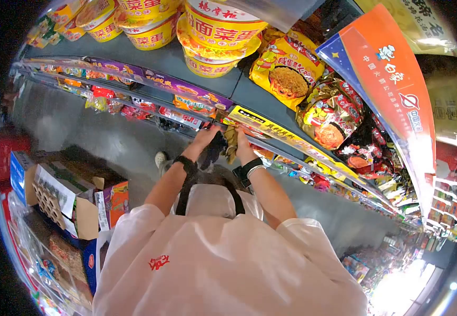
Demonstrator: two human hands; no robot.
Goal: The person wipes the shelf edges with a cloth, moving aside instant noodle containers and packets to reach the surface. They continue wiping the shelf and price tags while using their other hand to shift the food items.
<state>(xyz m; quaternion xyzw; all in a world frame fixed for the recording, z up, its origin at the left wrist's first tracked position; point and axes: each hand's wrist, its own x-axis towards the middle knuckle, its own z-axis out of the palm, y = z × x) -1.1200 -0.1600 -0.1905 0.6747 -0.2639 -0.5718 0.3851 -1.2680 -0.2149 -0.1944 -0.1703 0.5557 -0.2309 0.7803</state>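
Note:
Both hands are in front of me, low at the edge of a shelf. My left hand (206, 138), with a black band at the wrist, is closed around the side of a dark crumpled thing (215, 149). My right hand (244, 144), wearing a dark watch and a pale bracelet, has its fingers closed at a brownish-gold crumpled thing (231, 142) beside the dark one. The fingertips are partly hidden, and I cannot tell what kind of things these are. A yellow shelf label strip (257, 120) runs just above my right hand.
Yellow instant noodle tubs (215, 37) stand stacked on the upper shelf (149, 62). Yellow noodle packets (291, 71) lie to their right, beside an orange display sign (389, 79). Colourful packets (191, 105) fill a lower shelf. Opened cardboard boxes (86, 216) stand at my left.

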